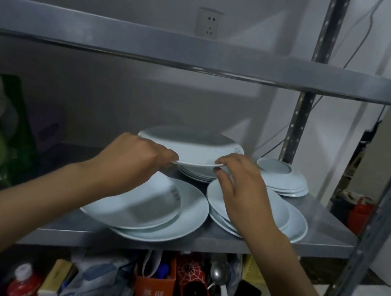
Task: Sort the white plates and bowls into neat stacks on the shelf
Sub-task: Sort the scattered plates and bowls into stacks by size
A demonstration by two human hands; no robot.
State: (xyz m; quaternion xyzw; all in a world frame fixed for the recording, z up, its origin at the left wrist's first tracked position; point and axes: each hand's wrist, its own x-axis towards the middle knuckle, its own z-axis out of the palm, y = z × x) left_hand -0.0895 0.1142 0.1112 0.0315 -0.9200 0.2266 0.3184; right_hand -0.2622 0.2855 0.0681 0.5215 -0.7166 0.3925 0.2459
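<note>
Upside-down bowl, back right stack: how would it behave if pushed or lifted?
The upside-down bowl looks like rigid glazed ceramic, so probably stiff, breakable and slick. It sits rim-down on stacked plates, so a push would likely slide it rather than tip it. Its shallow foot ring gives a hand little to grip.

left arm: bare forearm reaching forward from lower left | left hand: knuckles up, fingers curled, pinching a rim (fingertips mostly hidden) | right arm: bare forearm reaching forward from lower right | right hand: back up, thumb and forefinger pinching the same rim, other fingers loosely bent
</note>
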